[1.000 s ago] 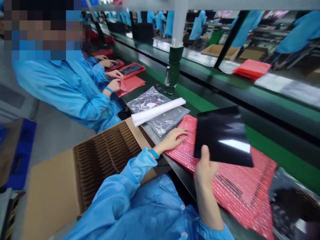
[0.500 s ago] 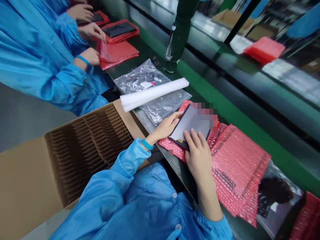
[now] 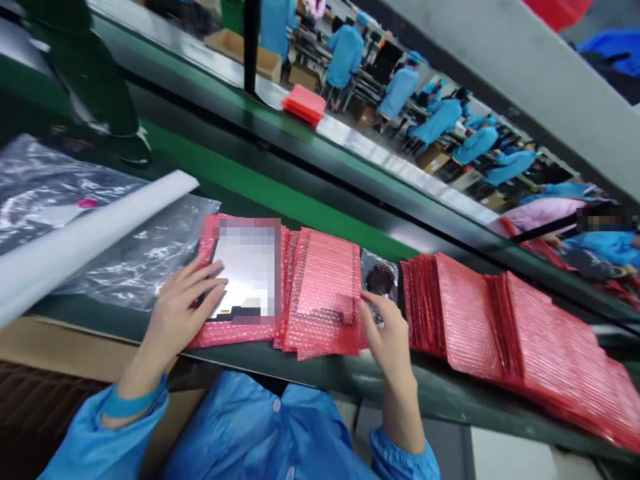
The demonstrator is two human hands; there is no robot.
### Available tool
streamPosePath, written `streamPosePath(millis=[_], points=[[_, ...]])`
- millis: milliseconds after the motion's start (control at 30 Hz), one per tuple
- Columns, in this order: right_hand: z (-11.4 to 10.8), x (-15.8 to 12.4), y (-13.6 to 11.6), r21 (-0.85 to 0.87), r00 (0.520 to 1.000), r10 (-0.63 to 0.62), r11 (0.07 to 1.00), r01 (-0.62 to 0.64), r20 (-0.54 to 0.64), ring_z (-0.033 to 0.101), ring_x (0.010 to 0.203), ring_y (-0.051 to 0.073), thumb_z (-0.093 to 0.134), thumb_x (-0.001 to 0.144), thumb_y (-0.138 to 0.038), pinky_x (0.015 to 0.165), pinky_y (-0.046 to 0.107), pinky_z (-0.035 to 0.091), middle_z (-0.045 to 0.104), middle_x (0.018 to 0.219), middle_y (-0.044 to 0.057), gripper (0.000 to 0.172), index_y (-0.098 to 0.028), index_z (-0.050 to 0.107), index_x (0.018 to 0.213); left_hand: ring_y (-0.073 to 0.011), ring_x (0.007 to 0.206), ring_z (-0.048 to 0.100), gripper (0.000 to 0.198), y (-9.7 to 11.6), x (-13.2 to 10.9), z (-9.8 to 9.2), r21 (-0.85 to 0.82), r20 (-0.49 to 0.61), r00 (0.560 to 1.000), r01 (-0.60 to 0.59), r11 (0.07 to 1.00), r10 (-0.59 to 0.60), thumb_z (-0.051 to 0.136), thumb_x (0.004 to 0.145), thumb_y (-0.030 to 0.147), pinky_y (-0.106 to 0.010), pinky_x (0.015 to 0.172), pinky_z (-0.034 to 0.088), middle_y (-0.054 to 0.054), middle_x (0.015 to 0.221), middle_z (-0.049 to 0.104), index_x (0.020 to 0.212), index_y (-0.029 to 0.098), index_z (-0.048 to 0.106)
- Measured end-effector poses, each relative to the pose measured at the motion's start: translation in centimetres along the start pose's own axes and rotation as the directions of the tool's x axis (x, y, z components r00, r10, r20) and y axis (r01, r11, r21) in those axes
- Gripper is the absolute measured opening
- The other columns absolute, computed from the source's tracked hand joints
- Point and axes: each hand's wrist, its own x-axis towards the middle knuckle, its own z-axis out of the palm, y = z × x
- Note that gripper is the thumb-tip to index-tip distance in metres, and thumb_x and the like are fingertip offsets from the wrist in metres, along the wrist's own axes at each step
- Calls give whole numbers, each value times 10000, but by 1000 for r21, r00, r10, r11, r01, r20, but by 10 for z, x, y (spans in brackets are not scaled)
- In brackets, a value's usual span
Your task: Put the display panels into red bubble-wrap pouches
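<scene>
My left hand (image 3: pixel 181 308) lies with fingers spread on the left edge of a flat glossy panel (image 3: pixel 245 273) that rests on a red bubble-wrap bag (image 3: pixel 220 332). My right hand (image 3: pixel 387 330) reaches to the right of a small stack of red bubble-wrap bags (image 3: pixel 323 293), its fingers apart and touching a clear plastic bag with something dark inside (image 3: pixel 380 279). Nothing is held in that hand.
A long row of overlapping red bubble-wrap bags (image 3: pixel 500 327) runs to the right along the bench edge. Clear plastic bags (image 3: pixel 135 253) and a white foam roll (image 3: pixel 85 237) lie to the left. A cardboard box (image 3: pixel 30 393) stands below left. A green conveyor (image 3: pixel 280 193) runs behind; other workers sit beyond.
The view has swung right. My right hand has left the panel and moved right to the clear bag. My left hand stays on the panel's left edge.
</scene>
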Motion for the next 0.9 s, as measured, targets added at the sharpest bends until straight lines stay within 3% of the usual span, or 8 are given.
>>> streamPosePath(millis=[33,100,200,367,533,633,767,900], points=[[-7,-6,23,-31,990,139,990,-140,-14,702,1150,310,607,1121,-530,1065,494,503,768,1240,103,356,-237,747,1266,-351,1524,599,182,3,-8,-1,45,-17,999,-42,998,43,680,1079,384,-643,1322,418,-25,1442,776,1165,322,828],[-12,-17,64,-70,926,377,924,-377,-7,706,1023,309,623,1026,-683,956,467,526,762,1144,111,542,-212,727,1272,-336,1413,692,184,8,-25,-3,79,-41,995,-91,993,95,710,1065,310,-629,1263,495,-4,1337,824,1194,348,836],[-8,-24,106,-97,853,522,850,-518,18,672,855,287,622,894,-841,837,438,517,721,990,106,723,-176,687,1167,-320,1385,713,289,12,-42,-5,37,-47,992,-117,992,118,742,1045,244,-609,1226,546,16,1319,832,1292,372,819],[-1,-7,128,-125,793,606,793,-596,67,616,718,266,652,761,-934,692,396,451,645,788,36,797,-195,632,1056,-302,1364,717,216,11,-42,-4,-65,-61,995,-84,994,80,777,1030,260,-559,1182,597,9,1251,851,1205,356,863],[-10,11,132,-156,772,617,786,-598,153,635,708,297,630,692,-938,667,418,468,688,772,83,776,-204,659,939,-279,1301,732,140,10,-34,1,-70,-93,993,-79,994,72,775,1035,299,-496,1103,635,-6,1154,865,1102,341,891],[-13,18,145,-171,781,595,803,-571,190,699,853,370,610,648,-906,757,470,517,744,868,142,752,-206,676,914,-280,1309,738,125,9,-31,2,-63,-103,991,-89,994,82,781,1029,320,-488,1111,628,-15,1156,868,1087,317,891],[-17,25,168,-165,746,623,782,-601,235,715,1048,433,683,575,-817,915,497,537,789,944,130,667,-212,737,852,-287,1347,729,120,8,-29,1,-72,-100,994,-53,996,45,780,1029,343,-478,1109,622,-13,1168,869,1068,317,891],[-30,25,156,-109,688,687,722,-684,236,723,1121,446,724,577,-769,918,475,574,810,1027,118,670,-203,784,931,-272,1352,726,129,12,-29,-1,-91,-101,995,-28,995,19,769,1038,369,-451,1107,610,-4,1171,869,1061,317,885]])
